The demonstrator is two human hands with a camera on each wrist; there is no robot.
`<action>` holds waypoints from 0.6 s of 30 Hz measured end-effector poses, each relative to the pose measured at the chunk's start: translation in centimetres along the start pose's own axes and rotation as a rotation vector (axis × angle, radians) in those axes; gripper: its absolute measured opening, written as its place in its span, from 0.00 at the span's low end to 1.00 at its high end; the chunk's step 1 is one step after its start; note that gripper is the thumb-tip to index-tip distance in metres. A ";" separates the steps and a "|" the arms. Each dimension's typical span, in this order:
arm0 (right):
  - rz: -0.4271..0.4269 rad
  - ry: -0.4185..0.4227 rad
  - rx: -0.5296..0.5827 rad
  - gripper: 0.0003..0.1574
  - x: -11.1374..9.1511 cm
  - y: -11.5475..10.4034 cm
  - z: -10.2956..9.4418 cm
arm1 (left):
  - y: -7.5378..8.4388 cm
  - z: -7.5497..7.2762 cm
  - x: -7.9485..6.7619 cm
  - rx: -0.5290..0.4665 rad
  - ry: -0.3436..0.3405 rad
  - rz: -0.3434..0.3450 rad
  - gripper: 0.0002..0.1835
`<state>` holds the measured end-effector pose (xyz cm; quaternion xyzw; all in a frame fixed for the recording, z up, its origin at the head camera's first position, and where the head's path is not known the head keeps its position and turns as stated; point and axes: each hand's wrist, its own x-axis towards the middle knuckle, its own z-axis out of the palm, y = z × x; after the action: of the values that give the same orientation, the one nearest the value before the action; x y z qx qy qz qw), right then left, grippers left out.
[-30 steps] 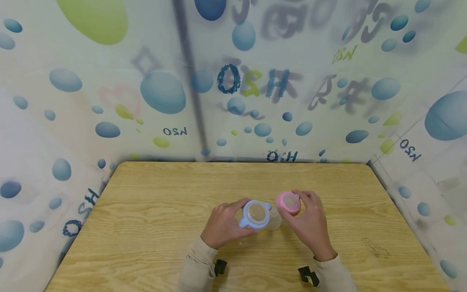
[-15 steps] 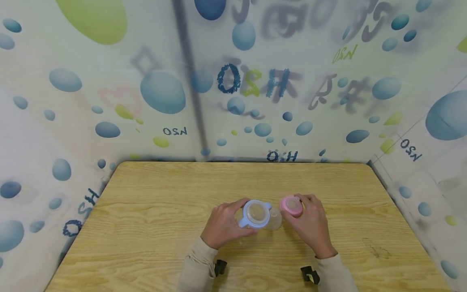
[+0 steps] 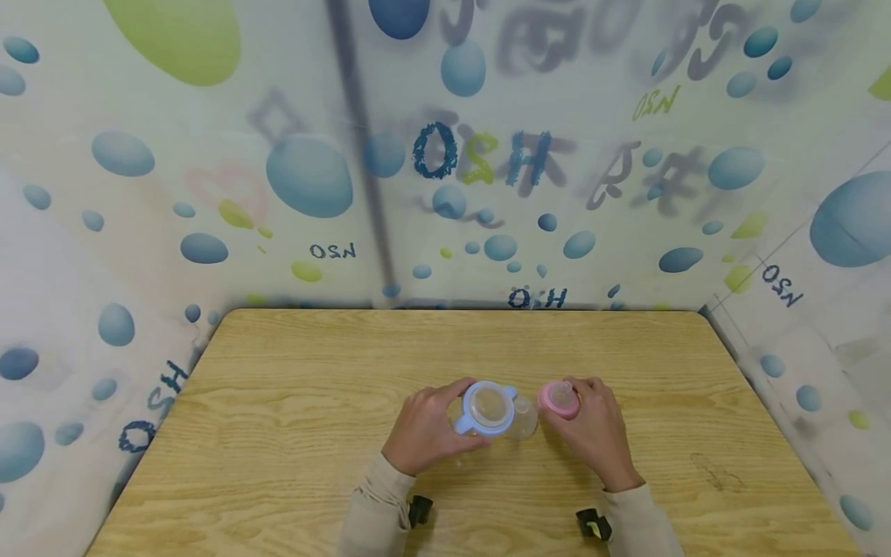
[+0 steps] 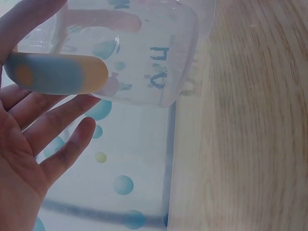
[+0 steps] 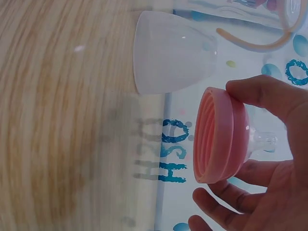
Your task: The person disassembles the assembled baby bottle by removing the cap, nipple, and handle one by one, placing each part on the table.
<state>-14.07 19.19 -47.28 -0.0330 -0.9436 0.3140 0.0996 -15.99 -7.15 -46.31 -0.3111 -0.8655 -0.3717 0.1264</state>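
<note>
A clear baby bottle (image 4: 144, 82) with a light blue handled ring (image 3: 468, 422) is gripped by my left hand (image 3: 433, 430), thumb and fingers on either side. One curved handle (image 4: 57, 73), blue and orange, shows in the left wrist view. My right hand (image 3: 593, 439) pinches a pink screw collar (image 5: 216, 139) with a clear teat (image 5: 264, 141) between thumb and fingers. Its threaded inside shows in the right wrist view, facing the table. Between the hands a translucent dome-shaped cap (image 5: 175, 53) stands on the table, right beside the bottle.
The wooden table (image 3: 313, 418) reaches back to a wall (image 3: 612, 255) printed with blue and green drops. Another patterned wall (image 3: 800, 371) runs along the right side. Small black camera mounts (image 3: 593, 524) sit at the wrists.
My right hand has lowered the pink collar and teat slightly toward me and to the right, away from the cap. My left hand and the bottle stay where they were.
</note>
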 end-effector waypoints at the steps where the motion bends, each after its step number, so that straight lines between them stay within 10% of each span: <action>1: -0.002 -0.003 -0.003 0.39 0.0 0.1 0.1 | 0.0 0.0 0.0 0.000 0.000 0.000 0.39; 18: -0.015 -0.056 0.000 0.37 0.0 0.8 0.2 | 0.1 -0.1 0.0 0.001 -0.001 0.000 0.40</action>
<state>-14.12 19.72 -47.90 -0.0170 -0.9462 0.3141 0.0755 -15.95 -7.16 -46.14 -0.3113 -0.8658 -0.3709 0.1261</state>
